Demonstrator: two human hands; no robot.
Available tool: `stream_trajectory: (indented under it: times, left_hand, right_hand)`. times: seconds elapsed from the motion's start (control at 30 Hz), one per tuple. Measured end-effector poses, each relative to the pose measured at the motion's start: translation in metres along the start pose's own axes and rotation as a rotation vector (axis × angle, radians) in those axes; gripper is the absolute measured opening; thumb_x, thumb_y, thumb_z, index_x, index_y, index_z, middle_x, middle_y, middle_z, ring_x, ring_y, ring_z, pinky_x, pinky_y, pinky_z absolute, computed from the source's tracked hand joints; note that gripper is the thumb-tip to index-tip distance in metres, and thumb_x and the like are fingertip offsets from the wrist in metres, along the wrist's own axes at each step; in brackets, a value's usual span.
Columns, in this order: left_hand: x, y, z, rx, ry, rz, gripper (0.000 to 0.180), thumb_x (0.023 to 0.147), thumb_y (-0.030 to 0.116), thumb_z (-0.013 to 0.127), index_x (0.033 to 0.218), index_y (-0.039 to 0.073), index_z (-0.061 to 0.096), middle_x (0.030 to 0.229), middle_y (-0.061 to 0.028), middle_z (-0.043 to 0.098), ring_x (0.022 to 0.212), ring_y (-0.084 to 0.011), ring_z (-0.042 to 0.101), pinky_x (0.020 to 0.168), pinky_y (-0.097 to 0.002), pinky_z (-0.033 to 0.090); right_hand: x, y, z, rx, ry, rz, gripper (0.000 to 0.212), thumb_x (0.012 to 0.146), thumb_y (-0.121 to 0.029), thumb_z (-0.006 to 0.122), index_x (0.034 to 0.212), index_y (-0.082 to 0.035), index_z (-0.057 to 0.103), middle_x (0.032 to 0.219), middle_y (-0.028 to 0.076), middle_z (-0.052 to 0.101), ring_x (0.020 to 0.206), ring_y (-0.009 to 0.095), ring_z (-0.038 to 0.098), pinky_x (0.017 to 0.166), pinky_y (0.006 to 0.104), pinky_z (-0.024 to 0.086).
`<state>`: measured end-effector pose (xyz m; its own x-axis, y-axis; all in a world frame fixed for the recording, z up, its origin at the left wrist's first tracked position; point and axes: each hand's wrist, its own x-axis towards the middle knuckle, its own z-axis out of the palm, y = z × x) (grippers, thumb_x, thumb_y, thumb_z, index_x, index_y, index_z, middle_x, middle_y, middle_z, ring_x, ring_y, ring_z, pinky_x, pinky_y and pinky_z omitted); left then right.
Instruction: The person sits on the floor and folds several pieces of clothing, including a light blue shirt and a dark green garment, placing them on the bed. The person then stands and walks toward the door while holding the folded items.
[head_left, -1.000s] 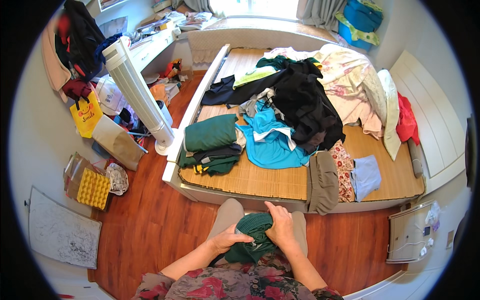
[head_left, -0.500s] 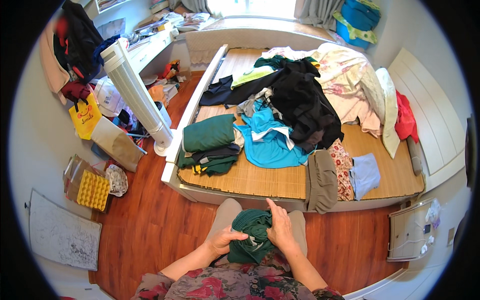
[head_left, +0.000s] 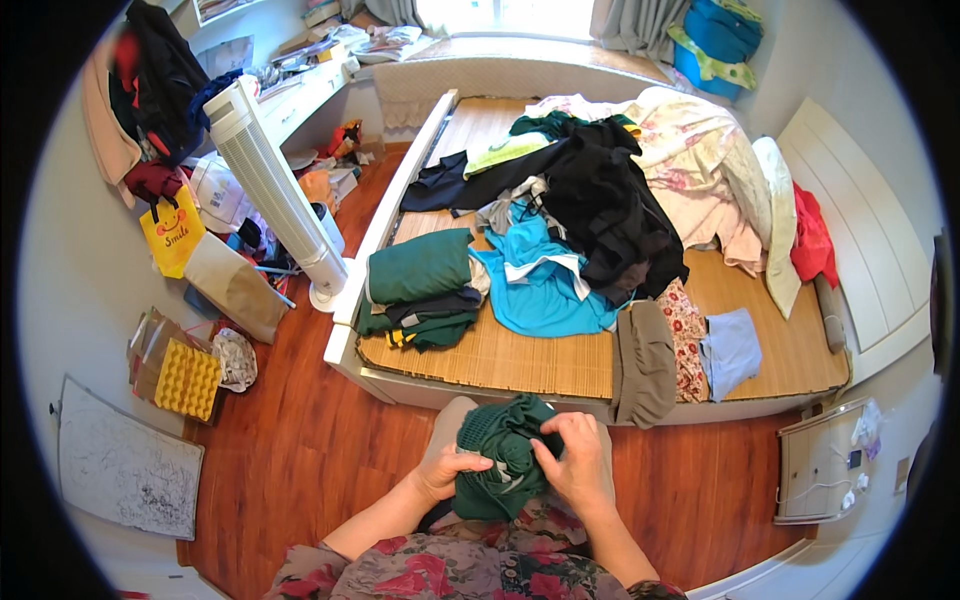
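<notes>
A bunched dark green garment (head_left: 507, 455) with a ribbed part lies over my lap, a bit of white showing in its folds. My left hand (head_left: 440, 474) grips its left side, thumb on top and the other fingers underneath. At its right side, my right hand (head_left: 577, 458) has its fingers curled, with thumb and fingertips pinching the cloth. Ahead on the bed's near edge are a brown folded garment (head_left: 644, 362), a red floral cloth (head_left: 684, 345) and a light blue garment (head_left: 731, 352). A folded green stack (head_left: 420, 266) sits at the near left corner.
The bed mat (head_left: 535, 366) also carries a blue shirt (head_left: 530, 290), a heap of black clothes (head_left: 610, 200) and a floral quilt (head_left: 690, 150). A white tower fan (head_left: 275, 185) stands left of the bed. Bags, a yellow tray (head_left: 186, 380) and a whiteboard (head_left: 130, 462) line the left wall.
My right hand's fingers, stretched out before, have curled in and pinch the cloth. The garment's upper right part has risen and its folds have shifted. My left hand keeps its grip.
</notes>
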<state>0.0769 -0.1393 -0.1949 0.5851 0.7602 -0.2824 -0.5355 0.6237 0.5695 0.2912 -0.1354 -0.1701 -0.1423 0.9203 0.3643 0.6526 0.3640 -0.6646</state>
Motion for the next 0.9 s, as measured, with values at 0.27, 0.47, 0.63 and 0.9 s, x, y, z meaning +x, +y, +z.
stream_trajectory:
  times: [0.27, 0.47, 0.63, 0.9]
  left_hand:
    - [-0.01, 0.008, -0.004, 0.044, 0.007, -0.02, 0.055, 0.076, 0.008, 0.066, 0.128, -0.004, 0.051, 0.119, -0.0139, 0.062, 0.11, -0.0243, 0.061, 0.097, -0.0368, 0.047]
    - [-0.015, 0.022, -0.004, 0.175, -0.042, -0.033, 0.056, 0.075, 0.007, 0.067, 0.127, -0.004, 0.051, 0.119, -0.0138, 0.062, 0.11, -0.0244, 0.06, 0.096, -0.0367, 0.047]
    - [-0.014, 0.027, 0.008, 0.291, -0.036, 0.02, 0.056, 0.076, 0.004, 0.067, 0.129, -0.003, 0.05, 0.119, -0.0126, 0.061, 0.11, -0.0234, 0.06, 0.095, -0.036, 0.047]
    - [-0.021, 0.034, 0.0, 0.275, -0.069, 0.027, 0.057, 0.076, 0.002, 0.067, 0.13, -0.002, 0.049, 0.12, -0.0126, 0.06, 0.109, -0.0229, 0.06, 0.095, -0.0363, 0.048]
  right_hand:
    - [-0.006, 0.007, -0.004, 0.526, -0.397, 0.123, 0.025, 0.083, -0.004, 0.065, 0.107, 0.0, 0.059, 0.099, 0.006, 0.059, 0.079, 0.011, 0.055, 0.064, 0.0245, 0.045]
    - [-0.01, 0.005, -0.005, 1.138, -0.58, 0.405, 0.03, 0.089, -0.01, 0.065, 0.116, -0.001, 0.058, 0.097, 0.003, 0.06, 0.081, 0.005, 0.054, 0.066, 0.0202, 0.045]
    - [0.0, -0.005, -0.003, 1.099, -0.648, 0.593, 0.027, 0.095, -0.019, 0.06, 0.115, -0.002, 0.058, 0.086, 0.001, 0.06, 0.072, 0.006, 0.054, 0.063, 0.0206, 0.045]
    - [0.004, -0.017, 0.003, 1.212, -0.753, 0.568, 0.022, 0.095, -0.021, 0.059, 0.106, -0.002, 0.06, 0.077, -0.001, 0.055, 0.062, 0.007, 0.047, 0.053, 0.0213, 0.038]
